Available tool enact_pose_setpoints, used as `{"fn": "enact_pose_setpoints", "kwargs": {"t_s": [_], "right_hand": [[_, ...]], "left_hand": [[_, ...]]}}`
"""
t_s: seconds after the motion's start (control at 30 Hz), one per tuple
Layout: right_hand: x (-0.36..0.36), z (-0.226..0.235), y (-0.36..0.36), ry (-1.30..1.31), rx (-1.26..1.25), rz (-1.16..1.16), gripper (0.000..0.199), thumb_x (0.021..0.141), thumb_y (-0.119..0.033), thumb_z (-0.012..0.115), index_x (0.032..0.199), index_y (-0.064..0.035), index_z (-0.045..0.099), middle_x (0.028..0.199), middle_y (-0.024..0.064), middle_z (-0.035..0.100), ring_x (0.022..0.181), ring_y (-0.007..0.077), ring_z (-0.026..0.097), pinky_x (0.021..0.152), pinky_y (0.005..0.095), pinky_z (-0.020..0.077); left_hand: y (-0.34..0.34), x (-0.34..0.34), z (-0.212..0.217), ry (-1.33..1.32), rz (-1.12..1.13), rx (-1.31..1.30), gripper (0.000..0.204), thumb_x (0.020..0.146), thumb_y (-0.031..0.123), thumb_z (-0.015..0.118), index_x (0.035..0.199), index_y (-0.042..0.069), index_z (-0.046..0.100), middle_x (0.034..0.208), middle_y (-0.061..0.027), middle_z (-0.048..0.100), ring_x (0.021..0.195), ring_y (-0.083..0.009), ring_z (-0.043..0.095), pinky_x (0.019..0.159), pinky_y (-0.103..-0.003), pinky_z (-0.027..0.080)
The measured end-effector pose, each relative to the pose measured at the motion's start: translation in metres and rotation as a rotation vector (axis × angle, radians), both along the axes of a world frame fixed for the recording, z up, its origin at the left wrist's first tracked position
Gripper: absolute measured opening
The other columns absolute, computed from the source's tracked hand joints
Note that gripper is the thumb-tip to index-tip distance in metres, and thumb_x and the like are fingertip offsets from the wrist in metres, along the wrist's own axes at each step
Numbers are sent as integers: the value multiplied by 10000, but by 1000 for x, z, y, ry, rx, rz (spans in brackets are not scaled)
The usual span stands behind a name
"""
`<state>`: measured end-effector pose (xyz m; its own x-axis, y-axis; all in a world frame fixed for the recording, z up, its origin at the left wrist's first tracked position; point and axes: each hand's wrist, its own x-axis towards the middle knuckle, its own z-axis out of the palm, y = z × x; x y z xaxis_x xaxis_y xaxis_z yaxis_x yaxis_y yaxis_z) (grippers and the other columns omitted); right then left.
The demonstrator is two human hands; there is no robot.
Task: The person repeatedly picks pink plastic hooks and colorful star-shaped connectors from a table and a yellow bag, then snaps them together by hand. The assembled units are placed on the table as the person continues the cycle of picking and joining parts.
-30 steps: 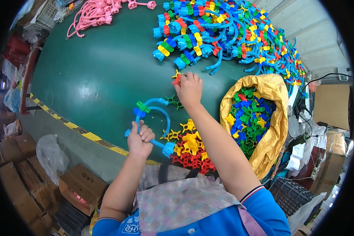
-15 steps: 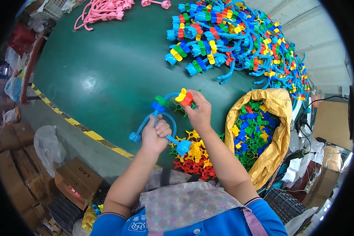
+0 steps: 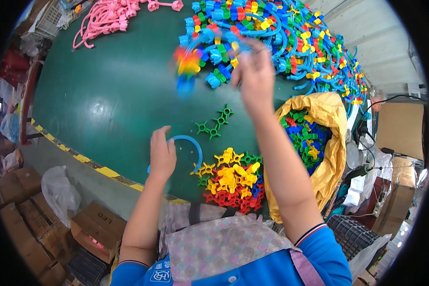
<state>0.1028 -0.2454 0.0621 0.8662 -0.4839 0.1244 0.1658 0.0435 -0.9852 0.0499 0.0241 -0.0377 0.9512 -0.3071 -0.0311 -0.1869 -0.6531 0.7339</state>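
Observation:
My right hand (image 3: 255, 71) is raised over the green table (image 3: 105, 100), blurred by motion. It grips one end of a blue curved tube toy (image 3: 186, 64) whose far end carries red, yellow and green star pieces. My left hand (image 3: 162, 152) lies low near the table's front edge with loosely spread fingers. It touches a bare blue curved tube (image 3: 191, 143) that lies flat. A short chain of green star connectors (image 3: 214, 126) rests between my hands. A heap of yellow and red star pieces (image 3: 233, 183) sits just right of the left hand.
A large pile of finished blue tube toys (image 3: 281, 33) fills the far right of the table, with pink ones (image 3: 109, 16) at far left. A yellow bag (image 3: 329, 109) of mixed star pieces stands at right. Cardboard boxes (image 3: 90, 224) sit below the striped table edge (image 3: 81, 157).
My right hand has swung the assembled tube toy up and away toward the far pile. My left hand has let go of it and dropped onto another blue tube.

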Motion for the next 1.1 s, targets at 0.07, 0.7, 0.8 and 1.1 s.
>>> {"fn": "enact_pose_setpoints", "kwargs": {"t_s": [0.07,0.7,0.8,1.1], "right_hand": [[19,0,-33,-214,114,-170,345,1026,-119,484,1320,10,356,1064,174,668,649,219,665,651,332,557],[-180,-138,33,433,-1009,258,320,740,-131,754,1043,-70,672,1073,67,586,1081,275,524,906,419,426],[-139,-131,44,297,-1050,132,253,738,-145,724,976,-76,679,1052,71,580,1049,263,524,889,406,422],[-142,-122,33,259,-1188,218,303,690,-150,777,958,-88,651,1047,87,612,1017,279,558,858,408,445]], "left_hand": [[9,-6,-4,-57,-159,291,474,848,7,637,1303,10,509,1259,-208,525,1192,-402,483,996,-470,434],[59,-37,-10,973,660,-988,158,1014,185,566,1098,53,564,782,-10,484,539,-71,374,452,-221,279],[49,-55,-27,1050,763,-1088,209,1044,230,542,1139,44,547,758,-7,431,566,-81,348,472,-228,280],[40,-84,-46,1094,883,-1199,262,1061,309,499,1046,50,539,730,2,394,585,-102,350,491,-251,300]]}}
